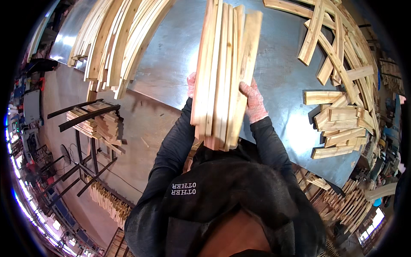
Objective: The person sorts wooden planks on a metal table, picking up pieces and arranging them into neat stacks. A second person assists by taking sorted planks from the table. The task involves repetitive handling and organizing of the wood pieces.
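Both grips are on the wood bundle (220, 77): long pale strips side by side, held up in front of the body over the metal desk (171, 55). Right grip (255, 102), in a pinkish knit glove, closes on the bundle's right side, thumb on the face of the outermost strip. Left grip (191, 85), same glove, holds the left side; its fingers are mostly hidden behind the wood. Bundle's near end sits close to the chest. Rightmost strip fans slightly away from the others at the far end. Can't tell if any of the bundle touches the desk.

Desk left: long strip stack (115, 43), near ends staggered and past the edge. Desk right: loose boards (311, 36) crisscrossed at the far side, short pieces (340, 136) piled nearer. Off the desk, left: black metal rack (83, 122) carrying more cut wood, on the floor (145, 132).
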`<state>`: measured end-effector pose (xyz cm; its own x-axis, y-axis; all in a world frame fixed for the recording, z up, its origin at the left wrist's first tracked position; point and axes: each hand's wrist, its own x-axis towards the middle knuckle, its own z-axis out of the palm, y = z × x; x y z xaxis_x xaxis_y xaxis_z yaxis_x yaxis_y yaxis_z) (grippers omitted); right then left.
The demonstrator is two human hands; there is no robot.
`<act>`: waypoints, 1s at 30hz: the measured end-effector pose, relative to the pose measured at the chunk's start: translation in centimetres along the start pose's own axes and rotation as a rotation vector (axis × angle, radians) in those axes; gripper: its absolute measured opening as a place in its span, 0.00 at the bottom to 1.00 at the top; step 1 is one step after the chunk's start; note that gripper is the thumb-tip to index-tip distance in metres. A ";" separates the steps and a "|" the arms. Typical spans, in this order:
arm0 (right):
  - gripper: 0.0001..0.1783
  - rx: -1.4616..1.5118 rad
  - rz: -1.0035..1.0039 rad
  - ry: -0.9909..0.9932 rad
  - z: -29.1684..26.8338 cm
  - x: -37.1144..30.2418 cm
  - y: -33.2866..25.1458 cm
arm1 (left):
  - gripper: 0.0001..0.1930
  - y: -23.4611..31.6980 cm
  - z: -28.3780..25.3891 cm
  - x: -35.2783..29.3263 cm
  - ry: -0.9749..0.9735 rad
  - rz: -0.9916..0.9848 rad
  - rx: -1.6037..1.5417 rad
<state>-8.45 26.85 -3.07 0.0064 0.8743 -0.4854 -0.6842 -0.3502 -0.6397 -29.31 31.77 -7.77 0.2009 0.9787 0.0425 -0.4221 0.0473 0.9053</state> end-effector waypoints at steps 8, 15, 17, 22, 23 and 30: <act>0.33 -0.845 -0.062 0.162 5.0 4.6 1.0 | 0.24 2.0 -6.8 2.4 0.222 -0.612 0.582; 0.44 -1.310 -0.068 0.127 12.9 7.5 4.5 | 0.36 12.2 -10.9 4.2 0.292 -0.660 1.220; 0.45 -1.327 -0.019 0.110 14.9 9.0 4.7 | 0.35 16.3 -8.5 5.3 0.099 -0.686 1.491; 0.51 -1.173 0.041 -0.017 15.6 11.8 6.4 | 0.29 15.6 -13.5 5.1 0.207 -0.760 1.430; 0.50 -1.121 0.041 -0.016 15.1 11.8 6.4 | 0.29 15.8 -14.5 5.0 0.190 -0.741 1.289; 0.44 -0.674 0.059 -0.077 12.1 11.3 5.6 | 0.24 16.2 -16.5 5.1 -0.037 -0.603 1.450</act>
<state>-21.06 38.81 -4.92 -0.0863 0.8602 -0.5027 -0.0773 -0.5088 -0.8574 -49.74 40.85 0.13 0.0499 0.8808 -0.4709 0.8967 0.1682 0.4095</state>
